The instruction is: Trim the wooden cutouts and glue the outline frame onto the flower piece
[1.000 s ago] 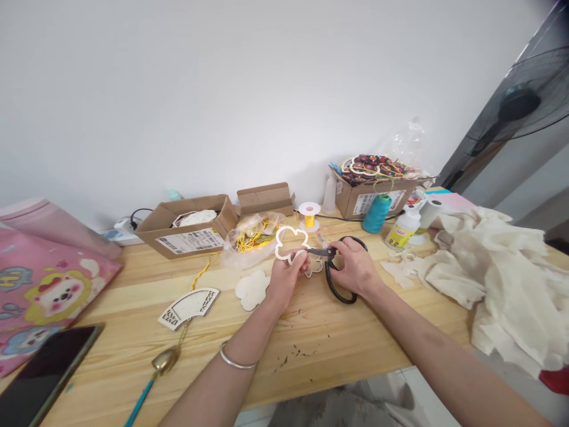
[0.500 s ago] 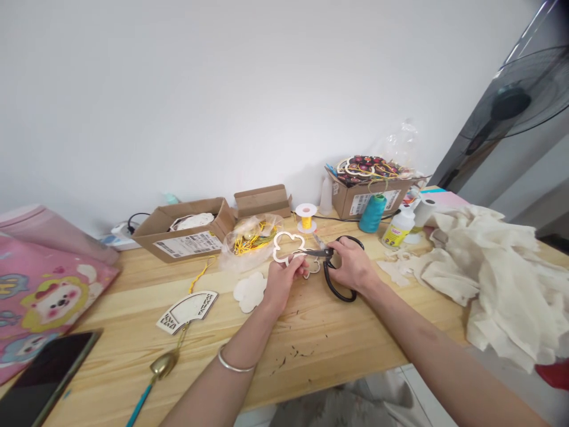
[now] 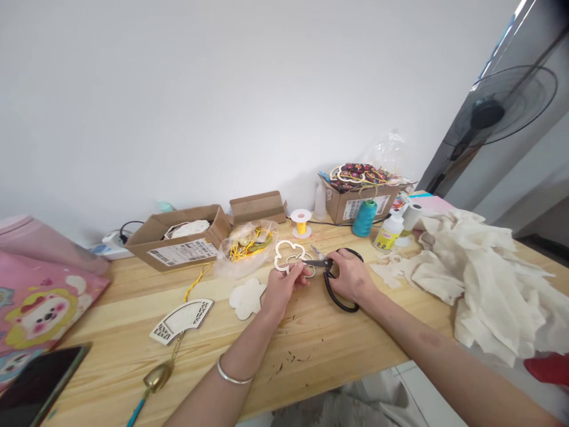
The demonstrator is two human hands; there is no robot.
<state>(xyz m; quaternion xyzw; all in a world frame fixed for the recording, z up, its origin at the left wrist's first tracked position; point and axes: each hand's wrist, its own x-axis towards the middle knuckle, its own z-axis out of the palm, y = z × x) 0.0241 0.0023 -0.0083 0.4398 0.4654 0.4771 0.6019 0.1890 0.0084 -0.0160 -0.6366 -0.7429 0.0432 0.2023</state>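
My left hand (image 3: 288, 284) is closed on a pale flower-shaped frame (image 3: 279, 256), pinching its lower edge between thumb and fingers. In my right hand (image 3: 351, 276) are black-handled scissors (image 3: 331, 290). Their blades stand apart and point left, one of them at the edge by my left fingertips. Whether the blade touches the frame I cannot tell. A second outline piece (image 3: 310, 270) shows partly behind my left fingers. Left of my left wrist, a solid flower-shaped piece (image 3: 247, 298) lies flat on the table.
Behind my hands are a thread spool (image 3: 301, 228), a bag of yellow cords (image 3: 249, 249) and an open carton (image 3: 178, 252). A teal thread cone (image 3: 364, 219), glue bottle (image 3: 389, 231) and crumpled cloth (image 3: 484, 279) lie rightward. A fan-shaped piece (image 3: 182, 320), spoon (image 3: 157, 376) and phone (image 3: 42, 385) lie leftward.
The flower frame has tilted and dropped slightly in my left hand. The scissors stay at its edge, blades still apart. The whole view has shifted a little.
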